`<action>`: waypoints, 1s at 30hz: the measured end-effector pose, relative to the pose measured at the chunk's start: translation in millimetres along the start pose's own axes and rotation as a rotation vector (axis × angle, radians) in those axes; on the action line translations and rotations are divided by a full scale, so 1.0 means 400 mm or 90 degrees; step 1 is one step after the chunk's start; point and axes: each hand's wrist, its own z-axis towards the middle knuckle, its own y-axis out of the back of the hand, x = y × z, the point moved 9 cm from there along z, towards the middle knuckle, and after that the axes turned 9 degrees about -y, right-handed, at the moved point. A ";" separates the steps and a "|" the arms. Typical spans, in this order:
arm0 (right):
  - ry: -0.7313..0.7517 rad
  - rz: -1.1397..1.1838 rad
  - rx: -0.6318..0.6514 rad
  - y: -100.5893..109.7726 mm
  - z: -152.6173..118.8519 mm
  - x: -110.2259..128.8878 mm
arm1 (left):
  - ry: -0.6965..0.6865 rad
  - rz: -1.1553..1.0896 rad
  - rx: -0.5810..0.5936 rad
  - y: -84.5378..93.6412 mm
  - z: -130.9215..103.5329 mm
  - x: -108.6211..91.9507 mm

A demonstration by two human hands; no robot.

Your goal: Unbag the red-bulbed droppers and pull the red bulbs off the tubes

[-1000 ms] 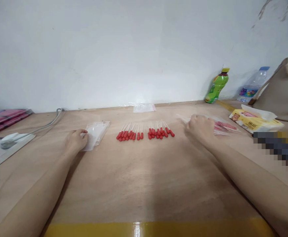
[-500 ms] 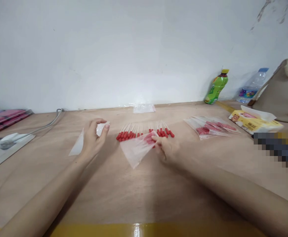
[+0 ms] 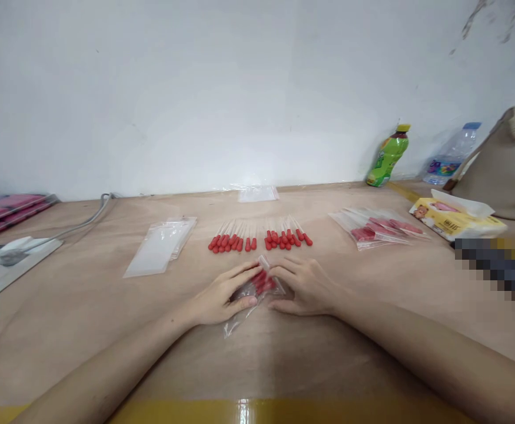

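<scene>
On the table in front of me lies a clear zip bag [image 3: 238,318] with red-ended pieces in it. My left hand [image 3: 224,294] holds its left side, fingers along the top and thumb below. My right hand [image 3: 303,287] grips the right side with bent fingers, which hide part of the bag. Just beyond are two rows of thin pale sticks with red bulb-like ends, which look like droppers: a left group [image 3: 233,242] and a right group [image 3: 287,238]. Their red ends point toward me.
Flat clear bags [image 3: 151,250] lie on the left, another bag [image 3: 258,194] by the wall. Filled bags [image 3: 376,228] are at right, near a yellow tissue pack [image 3: 455,219], green bottle [image 3: 388,158], clear bottle [image 3: 454,154] and beige bag [image 3: 504,168]. A power strip [image 3: 27,259] sits left.
My right hand has brought the bag with the red-ended pieces down toward me, off the rows. My left hand has left the flat bags and now holds this bag too.
</scene>
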 end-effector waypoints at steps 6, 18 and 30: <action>0.072 -0.105 -0.033 0.001 -0.015 0.001 | -0.039 0.006 0.047 -0.016 -0.015 0.030; 0.102 -0.022 -0.119 0.009 -0.016 -0.037 | -0.087 -0.024 -0.001 0.053 0.054 -0.010; 0.107 0.001 -0.147 0.011 -0.020 -0.036 | -0.123 0.112 -0.016 0.006 0.103 -0.020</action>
